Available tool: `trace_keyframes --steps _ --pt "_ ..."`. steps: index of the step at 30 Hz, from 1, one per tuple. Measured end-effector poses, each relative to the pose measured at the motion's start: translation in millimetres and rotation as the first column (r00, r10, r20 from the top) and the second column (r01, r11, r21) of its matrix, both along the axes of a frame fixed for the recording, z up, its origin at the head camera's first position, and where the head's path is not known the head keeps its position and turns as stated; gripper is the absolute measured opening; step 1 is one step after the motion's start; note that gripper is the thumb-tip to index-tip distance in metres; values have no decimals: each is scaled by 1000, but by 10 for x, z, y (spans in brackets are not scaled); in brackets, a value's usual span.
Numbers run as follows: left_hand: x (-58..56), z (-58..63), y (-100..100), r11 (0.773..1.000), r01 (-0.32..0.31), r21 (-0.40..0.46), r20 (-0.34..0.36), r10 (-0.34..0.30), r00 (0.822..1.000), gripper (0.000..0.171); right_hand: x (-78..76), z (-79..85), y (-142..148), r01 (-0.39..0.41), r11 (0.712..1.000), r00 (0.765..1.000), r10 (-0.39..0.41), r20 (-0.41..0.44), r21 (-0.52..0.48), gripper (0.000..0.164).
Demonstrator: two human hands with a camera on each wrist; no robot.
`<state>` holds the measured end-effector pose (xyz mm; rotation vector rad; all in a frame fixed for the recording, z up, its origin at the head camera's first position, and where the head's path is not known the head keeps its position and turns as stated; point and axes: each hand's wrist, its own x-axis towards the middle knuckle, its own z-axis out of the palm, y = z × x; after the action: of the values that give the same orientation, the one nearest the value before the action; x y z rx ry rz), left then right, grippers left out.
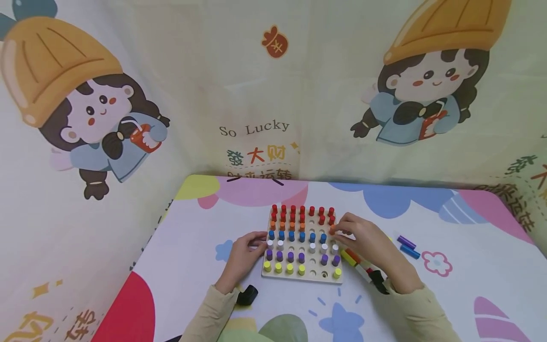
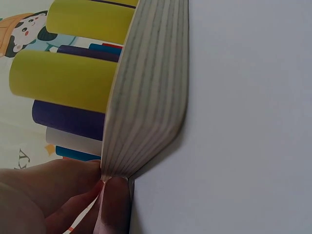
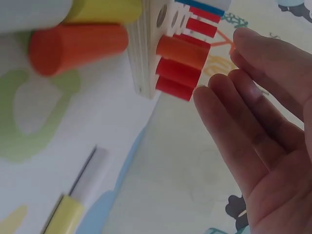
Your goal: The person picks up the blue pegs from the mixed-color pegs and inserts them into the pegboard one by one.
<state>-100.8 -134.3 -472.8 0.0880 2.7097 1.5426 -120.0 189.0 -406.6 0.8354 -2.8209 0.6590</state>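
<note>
A wooden pegboard (image 1: 301, 279) stands full of coloured pegs in rows of red, orange, blue, white, purple and yellow, with several bare holes. My left hand (image 1: 245, 254) grips the board's left edge. In the left wrist view, the thumb and a finger pinch the board (image 2: 151, 83) near its corner, beside a yellow peg (image 2: 63, 80). At the right edge, my right hand (image 1: 363, 237) is beside an orange peg (image 1: 332, 230) that stands in the board. The right wrist view shows its fingers (image 3: 234, 131) extended, apart from that orange peg, with nothing between them.
Loose pegs lie right of the board under my right forearm, among them a yellow peg (image 1: 348, 257) and a white peg (image 1: 363, 272). Farther right lie a purple peg (image 1: 406, 242) and a blue peg (image 1: 410, 251). A printed cloth wall (image 1: 333, 156) rises behind the table.
</note>
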Motion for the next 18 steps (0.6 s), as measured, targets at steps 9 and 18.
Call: trace_keyframes --steps 9,18 --pt "1 39 10 1000 -14 -1 25 14 1000 29 17 -27 187 37 999 999 -37 6 17 22" --pt "18 44 10 1000 -12 -6 27 12 1000 29 64 -47 371 52 998 998 -51 -24 42 23"
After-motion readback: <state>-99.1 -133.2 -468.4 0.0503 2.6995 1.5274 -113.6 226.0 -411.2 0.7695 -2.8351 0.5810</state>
